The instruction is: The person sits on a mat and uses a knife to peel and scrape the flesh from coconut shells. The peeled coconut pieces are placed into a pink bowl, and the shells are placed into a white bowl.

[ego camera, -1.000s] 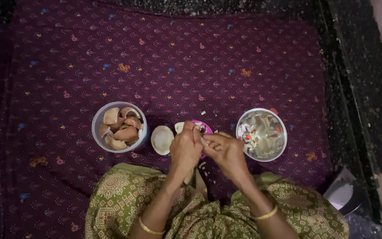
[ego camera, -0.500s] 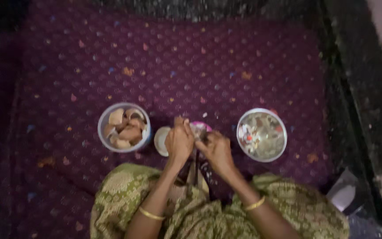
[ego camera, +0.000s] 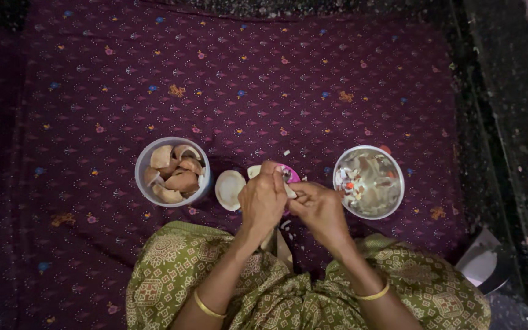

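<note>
A person is sitting on a dark purple patterned cloth (ego camera: pixel 276 91), knees draped in green patterned fabric (ego camera: pixel 300 293), and is working with both hands close together just in front of the lap. The left hand (ego camera: pixel 263 198) is curling its fingers tightly together around a small pale piece (ego camera: pixel 289 190) — what looks like a bit of coconut flesh, though most of it is hiding under the knuckles. The right hand (ego camera: pixel 320 211) is meeting it from the side, its fingers bunching and pinching at the same piece; whether it is holding a blade as well cannot be told from this view. Directly beneath and behind the hands a small pink dish (ego camera: pixel 289 174) is peeking out, touching the cloth. Just beside the left hand a pale round coconut half (ego camera: pixel 230 189) is lying cut side up, and beyond it a grey bowl (ego camera: pixel 142 183) is holding a heap of brown-and-white coconut shell pieces (ego camera: pixel 175 174). On the other side, near the right hand but apart from it, a steel bowl (ego camera: pixel 396 195) is holding small pale and reddish scraps — too small to tell apart. Thin gold bangles are sitting on both wrists, and white crumbs are lying scattered on the cloth below the hands.
</note>
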